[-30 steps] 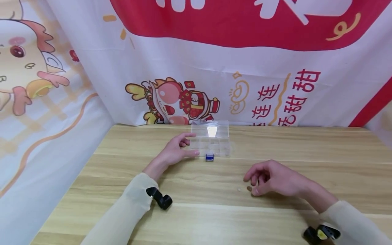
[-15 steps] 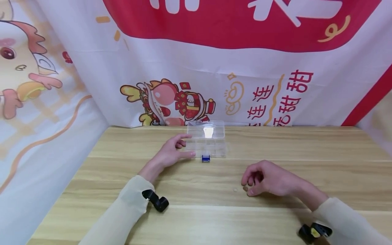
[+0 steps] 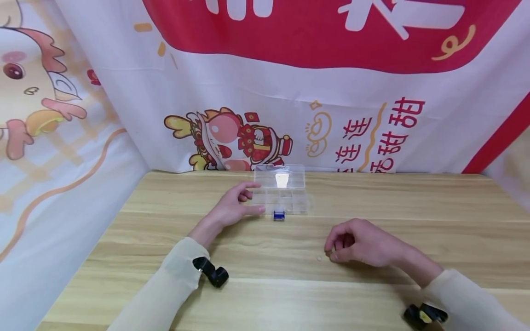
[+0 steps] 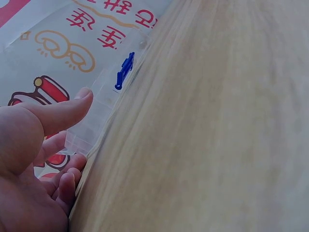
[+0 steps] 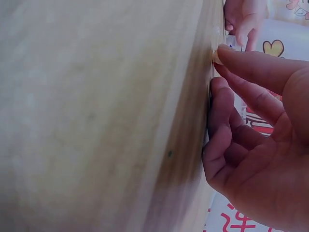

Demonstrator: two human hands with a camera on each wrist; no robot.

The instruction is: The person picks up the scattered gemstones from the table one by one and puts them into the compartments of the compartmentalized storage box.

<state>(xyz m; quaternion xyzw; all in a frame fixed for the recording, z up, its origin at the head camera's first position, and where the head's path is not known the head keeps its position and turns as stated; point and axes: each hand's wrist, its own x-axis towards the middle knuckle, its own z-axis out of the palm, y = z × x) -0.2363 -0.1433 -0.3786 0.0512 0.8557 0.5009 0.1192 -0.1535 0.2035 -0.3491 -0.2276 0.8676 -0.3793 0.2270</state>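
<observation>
A clear plastic compartment box stands at the back of the table, its lid raised and a blue latch on its front. My left hand is at the box's left end, thumb along the front and forefinger towards the lid side, both fairly straight. My right hand is low over the table at the right, pinching a small brown piece between thumb and forefinger; its kind is too small to tell. Just left of those fingertips lies a tiny whitish piece.
The wooden table meets a printed cloth backdrop right behind the box. Another printed cloth hangs along the left side. A small black camera is strapped to the left sleeve.
My right thumb and forefinger have closed on the brown piece, which lay on the table before. The left hand and the box have stayed in place; the head view shifted slightly.
</observation>
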